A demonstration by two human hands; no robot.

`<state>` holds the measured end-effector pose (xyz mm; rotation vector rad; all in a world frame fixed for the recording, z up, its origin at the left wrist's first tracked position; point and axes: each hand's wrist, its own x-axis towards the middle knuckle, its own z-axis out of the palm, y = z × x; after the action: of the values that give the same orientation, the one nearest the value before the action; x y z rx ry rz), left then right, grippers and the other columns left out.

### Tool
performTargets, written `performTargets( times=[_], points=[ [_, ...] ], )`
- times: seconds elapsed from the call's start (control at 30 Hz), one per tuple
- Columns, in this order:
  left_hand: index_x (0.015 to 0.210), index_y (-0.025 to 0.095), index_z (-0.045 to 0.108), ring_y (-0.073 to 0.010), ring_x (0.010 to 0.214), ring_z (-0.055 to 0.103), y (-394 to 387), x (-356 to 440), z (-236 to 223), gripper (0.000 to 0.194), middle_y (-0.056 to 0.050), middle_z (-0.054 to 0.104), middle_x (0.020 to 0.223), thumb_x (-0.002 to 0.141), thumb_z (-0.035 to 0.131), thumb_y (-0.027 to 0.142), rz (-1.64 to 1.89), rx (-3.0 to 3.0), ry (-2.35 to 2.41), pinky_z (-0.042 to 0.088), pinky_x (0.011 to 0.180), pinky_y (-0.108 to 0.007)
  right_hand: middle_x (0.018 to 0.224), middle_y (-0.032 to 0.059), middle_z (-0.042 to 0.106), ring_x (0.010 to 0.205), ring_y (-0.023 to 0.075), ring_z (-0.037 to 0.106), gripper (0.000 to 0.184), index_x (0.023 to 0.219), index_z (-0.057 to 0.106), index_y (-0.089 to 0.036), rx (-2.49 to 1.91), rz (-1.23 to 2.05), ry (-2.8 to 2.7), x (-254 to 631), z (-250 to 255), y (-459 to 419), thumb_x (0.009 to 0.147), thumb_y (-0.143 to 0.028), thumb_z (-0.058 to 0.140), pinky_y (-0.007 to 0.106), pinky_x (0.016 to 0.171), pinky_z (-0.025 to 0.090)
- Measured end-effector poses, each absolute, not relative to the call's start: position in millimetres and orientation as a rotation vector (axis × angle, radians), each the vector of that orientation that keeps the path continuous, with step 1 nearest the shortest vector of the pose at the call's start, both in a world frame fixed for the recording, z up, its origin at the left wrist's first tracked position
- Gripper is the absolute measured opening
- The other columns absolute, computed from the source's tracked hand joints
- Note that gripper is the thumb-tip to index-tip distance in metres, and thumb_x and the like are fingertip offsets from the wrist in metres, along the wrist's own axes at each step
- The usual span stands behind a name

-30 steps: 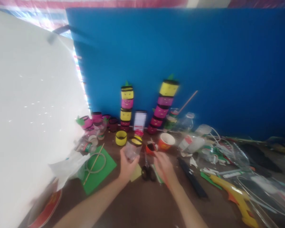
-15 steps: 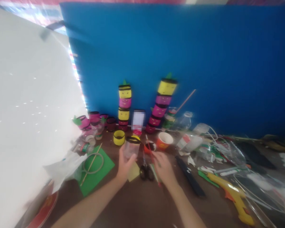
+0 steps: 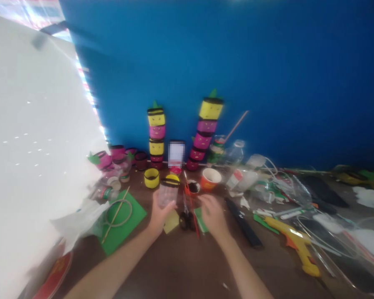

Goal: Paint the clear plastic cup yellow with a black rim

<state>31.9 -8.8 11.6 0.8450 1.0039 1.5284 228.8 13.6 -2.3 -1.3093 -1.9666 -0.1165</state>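
Observation:
My left hand [image 3: 161, 214] is closed around a clear plastic cup [image 3: 168, 196] with a black rim, held upright above the tabletop. Just right of a thin red paintbrush [image 3: 192, 209], my right hand [image 3: 214, 214] hovers with loosely bent fingers and no visible object in them; it is slightly blurred. The brush leans across a small red container [image 3: 193, 187] with something dark inside. Between my hands lie black-handled scissors [image 3: 186, 221], a yellow piece of sheet [image 3: 171, 221] and a small green piece [image 3: 201, 220].
Two stacks of yellow and pink banded rings [image 3: 156, 133] [image 3: 202, 141] stand against the blue board. A yellow ring [image 3: 151, 178] and paper cup [image 3: 211, 178] sit behind my hands. Left lies a green sheet [image 3: 134, 218]; right, a black strip [image 3: 243, 223], yellow glue gun [image 3: 299, 243] and plastic scraps.
The view has shifted slightly, so everything sits further left and higher. My right hand has come away from the red brush toward the right. My left hand still holds the cup.

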Motion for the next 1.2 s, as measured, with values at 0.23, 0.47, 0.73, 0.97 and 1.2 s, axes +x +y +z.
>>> performTargets(
  times=[0.23, 0.47, 0.73, 0.97, 1.2],
  points=[
    [0.099, 0.02, 0.05, -0.0141, 0.063, 0.063, -7.6, 31.2, 7.0, 0.046, -0.003, 0.065, 0.09, 0.063, 0.071, 0.038, 1.416, 0.807, 0.879, 0.049, 0.061, -0.029, 0.098, 0.0119, 0.065, 0.087, 0.0212, 0.062, 0.029, 0.096, 0.063, -0.015, -1.761, -0.179, -1.831, 303.7, 68.5, 13.7, 0.084, -0.023, 0.038, 0.035, 0.08, 0.047],
    [0.102, 0.018, 0.051, -0.0164, 0.067, 0.065, -5.0, 32.2, 3.7, 0.046, -0.009, 0.068, 0.092, 0.068, 0.066, 0.045, 1.375, 0.709, 0.669, 0.049, 0.065, -0.032, 0.074, 0.0099, 0.069, 0.067, 0.0254, 0.065, 0.017, 0.075, 0.068, -0.019, -2.312, -0.049, -2.032, 358.3, 81.8, 16.6, 0.075, -0.025, 0.052, 0.033, 0.059, 0.046],
    [0.101, 0.016, 0.05, -0.0163, 0.067, 0.064, -1.8, 31.1, 1.8, 0.047, -0.011, 0.068, 0.095, 0.068, 0.064, 0.047, 1.351, 0.661, 0.633, 0.048, 0.067, -0.032, 0.082, 0.0179, 0.068, 0.079, 0.0278, 0.066, 0.019, 0.08, 0.067, -0.011, -2.449, -0.113, -2.214, 350.5, 65.9, 36.0, 0.076, -0.019, 0.05, 0.034, 0.066, 0.045],
    [0.101, 0.016, 0.051, -0.017, 0.072, 0.064, -1.8, 30.1, 4.6, 0.047, -0.012, 0.067, 0.099, 0.068, 0.063, 0.047, 1.317, 0.618, 0.62, 0.047, 0.075, -0.035, 0.074, 0.0159, 0.067, 0.072, 0.0278, 0.066, 0.015, 0.069, 0.064, -0.013, -2.398, -0.073, -2.167, 353.2, 69.4, 39.0, 0.074, -0.018, 0.051, 0.033, 0.061, 0.044],
    [0.097, 0.018, 0.051, -0.0161, 0.07, 0.064, -3.5, 30.3, 5.8, 0.042, -0.01, 0.068, 0.098, 0.066, 0.067, 0.04, 1.279, 0.652, 0.597, 0.046, 0.074, -0.035, 0.076, 0.0102, 0.066, 0.074, 0.0244, 0.064, 0.012, 0.066, 0.052, -0.021, -2.179, 0.046, -1.873, 361.2, 84.1, 17.9, 0.072, -0.032, 0.051, 0.034, 0.067, 0.046]
  ],
)
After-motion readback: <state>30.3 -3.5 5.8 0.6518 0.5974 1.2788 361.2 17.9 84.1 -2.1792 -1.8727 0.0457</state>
